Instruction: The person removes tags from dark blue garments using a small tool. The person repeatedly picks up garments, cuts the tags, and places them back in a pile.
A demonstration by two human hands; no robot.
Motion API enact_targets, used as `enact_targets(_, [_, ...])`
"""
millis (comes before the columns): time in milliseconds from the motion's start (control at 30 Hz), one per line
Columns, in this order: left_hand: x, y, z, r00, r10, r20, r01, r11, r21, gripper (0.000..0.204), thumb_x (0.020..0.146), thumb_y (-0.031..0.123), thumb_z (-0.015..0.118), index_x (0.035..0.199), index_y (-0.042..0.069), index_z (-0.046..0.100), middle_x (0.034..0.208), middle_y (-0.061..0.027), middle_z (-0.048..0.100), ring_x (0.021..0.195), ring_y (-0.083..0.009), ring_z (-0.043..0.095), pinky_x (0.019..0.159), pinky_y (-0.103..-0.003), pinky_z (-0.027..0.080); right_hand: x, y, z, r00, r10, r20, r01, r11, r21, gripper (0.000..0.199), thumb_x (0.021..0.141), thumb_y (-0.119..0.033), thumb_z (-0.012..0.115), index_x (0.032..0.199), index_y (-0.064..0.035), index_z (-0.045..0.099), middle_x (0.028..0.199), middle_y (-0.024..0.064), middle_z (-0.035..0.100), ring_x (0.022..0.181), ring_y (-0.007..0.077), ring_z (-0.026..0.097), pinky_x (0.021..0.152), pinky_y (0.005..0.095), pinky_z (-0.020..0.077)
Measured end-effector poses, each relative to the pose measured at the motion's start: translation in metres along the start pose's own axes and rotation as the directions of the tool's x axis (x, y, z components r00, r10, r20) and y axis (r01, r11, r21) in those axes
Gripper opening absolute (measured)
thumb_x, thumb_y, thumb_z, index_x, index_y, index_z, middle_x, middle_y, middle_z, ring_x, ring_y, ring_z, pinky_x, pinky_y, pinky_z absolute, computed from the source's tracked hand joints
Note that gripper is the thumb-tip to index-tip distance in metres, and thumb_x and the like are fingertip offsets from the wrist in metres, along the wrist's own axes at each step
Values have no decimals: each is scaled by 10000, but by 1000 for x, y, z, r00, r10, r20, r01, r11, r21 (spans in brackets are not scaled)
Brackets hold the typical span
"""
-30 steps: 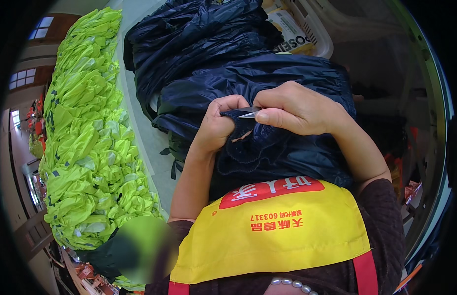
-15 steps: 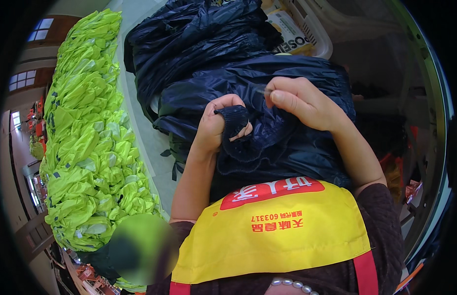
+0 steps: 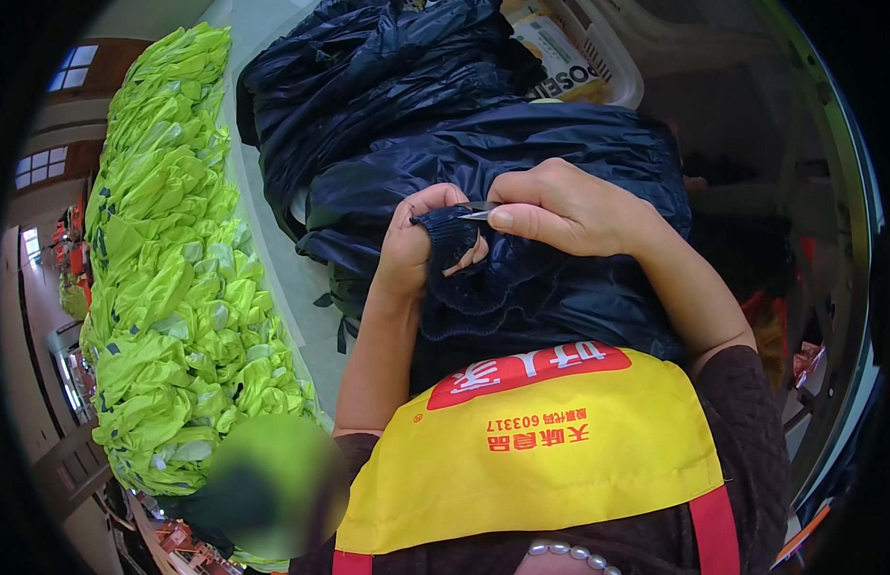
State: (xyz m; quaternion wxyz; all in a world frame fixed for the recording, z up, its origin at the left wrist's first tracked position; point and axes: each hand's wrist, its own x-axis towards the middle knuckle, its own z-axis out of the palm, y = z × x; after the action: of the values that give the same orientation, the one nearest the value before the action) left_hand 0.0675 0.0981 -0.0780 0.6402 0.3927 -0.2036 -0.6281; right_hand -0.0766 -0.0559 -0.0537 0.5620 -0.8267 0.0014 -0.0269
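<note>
A pale worktable (image 3: 273,278) is covered w/ heaped dark navy jackets (image 3: 387,86) at centre and a long pile of neon-yellow vests (image 3: 167,268) along its left. The navy jacket (image 3: 560,297) nearest the person is bunched at its ribbed cuff (image 3: 455,240), which is gripped by the curled left hand (image 3: 421,240). A small metal tool (image 3: 479,211) is pinched betw. thumb & fingers of the right hand (image 3: 570,206), its tip at the cuff; a yellow apron (image 3: 541,450) is seen below.

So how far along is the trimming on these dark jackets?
Done cannot be told for sure: a heap of dark jackets lies beyond, but finished or waiting is unclear. In hand: the left hand grips the knit cuff of the navy jacket on the lap, while the right hand brings a small metal tool to it. Left: the long row of neon-yellow garments to the left lies apart from both hands.
</note>
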Motion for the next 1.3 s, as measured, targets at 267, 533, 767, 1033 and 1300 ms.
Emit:
enact_targets(267, [1,0,7,1000,23,-17,-23,1000,-6,78,793,70,490,762,1,511,576,-75,555,449,-93,499,446,-183,388,-1,5,1,982,-120,-149,131,990,61,385,944,-314,415,762,-8,562,632,73,514,588,169,506,562,269,401])
enact_targets(533, [-1,3,11,999,38,-16,-33,967,253,184,864,205,512,822,27,493,574,-69,531,442,-109,480,518,-234,413,3,-17,6,951,30,-308,36,978,207,290,778,-140,694,1020,-17,594,681,-35,477,610,37,408,561,190,332])
enact_targets(767, [-10,12,29,975,150,-162,-122,978,169,109,861,117,508,849,10,529,679,-125,611,536,-148,576,547,-237,480,9,-9,-13,828,164,-537,30,942,334,226,835,-264,643,842,-39,630,683,-8,532,627,54,481,555,208,380])
enact_targets(1033, [-44,46,22,651,753,-98,-748,658,89,226,922,223,422,949,0,450,851,-208,580,723,-246,571,825,-448,468,-30,3,-26,966,120,-230,-116,993,29,588,544,-370,841,963,-50,580,1114,10,508,675,49,402,592,177,340])
enact_targets(1300, [-119,58,33,244,883,401,-702,-125,701,237,812,159,577,1038,115,523,827,-112,515,757,-235,545,749,-441,462,-17,26,-19,717,-198,-668,-113,913,-392,217,724,13,634,923,-23,556,883,152,564,773,314,579,658,327,469])
